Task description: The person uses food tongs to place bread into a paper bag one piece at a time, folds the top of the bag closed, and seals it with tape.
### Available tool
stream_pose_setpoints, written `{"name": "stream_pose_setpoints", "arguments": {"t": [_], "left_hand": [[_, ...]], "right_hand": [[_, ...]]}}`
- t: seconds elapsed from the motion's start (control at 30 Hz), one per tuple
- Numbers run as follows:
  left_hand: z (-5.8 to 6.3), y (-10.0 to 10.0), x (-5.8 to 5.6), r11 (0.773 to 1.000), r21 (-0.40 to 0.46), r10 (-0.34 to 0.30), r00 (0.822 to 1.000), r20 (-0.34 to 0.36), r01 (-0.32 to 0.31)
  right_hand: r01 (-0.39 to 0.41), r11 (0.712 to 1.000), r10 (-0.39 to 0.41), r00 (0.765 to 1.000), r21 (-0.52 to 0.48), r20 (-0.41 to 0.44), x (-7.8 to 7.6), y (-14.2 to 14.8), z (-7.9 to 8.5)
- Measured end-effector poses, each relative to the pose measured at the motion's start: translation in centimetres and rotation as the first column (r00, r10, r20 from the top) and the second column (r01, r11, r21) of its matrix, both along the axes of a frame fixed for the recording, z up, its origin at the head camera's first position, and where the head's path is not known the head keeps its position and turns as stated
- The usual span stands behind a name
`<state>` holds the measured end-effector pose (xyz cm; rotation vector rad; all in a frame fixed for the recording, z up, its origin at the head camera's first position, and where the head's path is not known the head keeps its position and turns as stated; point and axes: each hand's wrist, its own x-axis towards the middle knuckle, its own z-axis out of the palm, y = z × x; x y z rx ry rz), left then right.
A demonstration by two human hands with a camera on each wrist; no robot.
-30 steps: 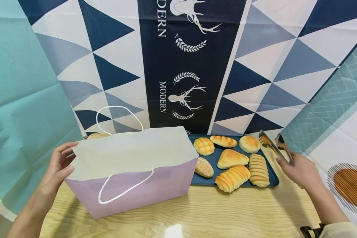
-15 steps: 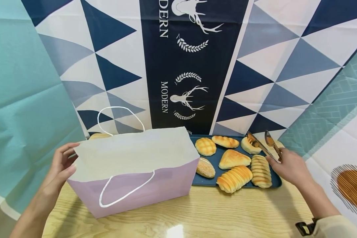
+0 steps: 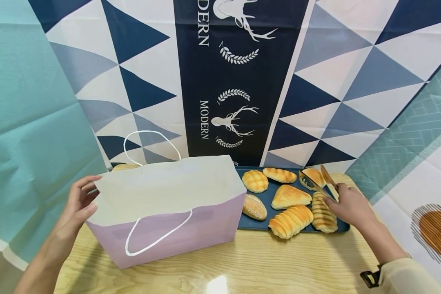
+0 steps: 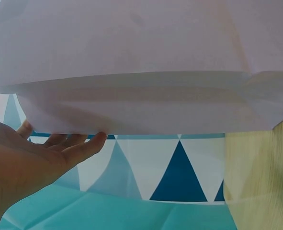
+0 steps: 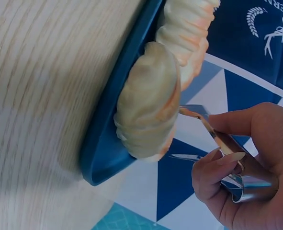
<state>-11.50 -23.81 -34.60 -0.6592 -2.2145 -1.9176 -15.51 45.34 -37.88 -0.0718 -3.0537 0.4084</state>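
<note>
A lilac paper bag [image 3: 176, 237] with white cord handles stands on the table, its mouth upward. My left hand [image 3: 75, 208] is at its left side, fingertips touching the paper; in the left wrist view the left hand [image 4: 40, 158] has its fingers extended along the bag's edge [image 4: 146, 115]. My right hand [image 3: 350, 206] grips metal tongs [image 3: 317, 188], whose arms are spread on either side of a round bun [image 3: 313, 176] at the tray's far right corner. The right wrist view shows the tongs [image 5: 258, 187] in my fingers, behind a ridged roll [image 5: 148, 105].
A dark blue tray [image 3: 251, 223] right of the bag holds several breads, among them a triangular one [image 3: 290, 197], a striped roll [image 3: 291, 221] and a seeded one [image 3: 255, 207]. Part of a beige item [image 3: 124, 167] shows behind the bag. A patterned curtain [image 3: 228, 81] hangs behind.
The tongs have moved left from beyond the tray's right edge to the round bun, their arms now around it. The left hand and bag have barely moved.
</note>
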Motion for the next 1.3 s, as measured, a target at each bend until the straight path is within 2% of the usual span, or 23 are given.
{"name": "stream_pose_setpoints", "arguments": {"t": [0.27, 0.57, 0.83, 1.07, 1.3], "left_hand": [[0.0, 0.0, 0.0, 1.0, 0.005, -0.001, 1.0, -0.014, 0.001], [0.3, 0.1, 0.2, 1.0, -0.03, 0.005, 1.0, 0.012, -0.005], [0.2, 0.1, 0.0, 1.0, -0.026, 0.014, 1.0, 0.019, -0.014], [0.3, 0.2, 0.0, 1.0, -0.024, 0.014, 1.0, 0.022, -0.013], [0.3, 0.2, 0.0, 0.999, -0.028, 0.021, 0.999, 0.025, -0.02]], "right_hand": [[-0.005, 1.0, 0.005, 1.0, 0.013, 0.024, -0.5, -0.3, -0.5], [-0.005, 0.999, 0.004, 1.0, 0.049, 0.018, -0.5, -0.3, -1.4], [-0.033, 0.995, 0.031, 0.999, 0.093, 0.023, -1.0, -0.2, -1.2], [-0.018, 0.998, 0.014, 0.999, 0.067, 0.053, -0.6, -0.2, -1.1], [-0.025, 0.997, 0.022, 0.998, 0.066, 0.054, -0.9, 0.2, -1.0]]}}
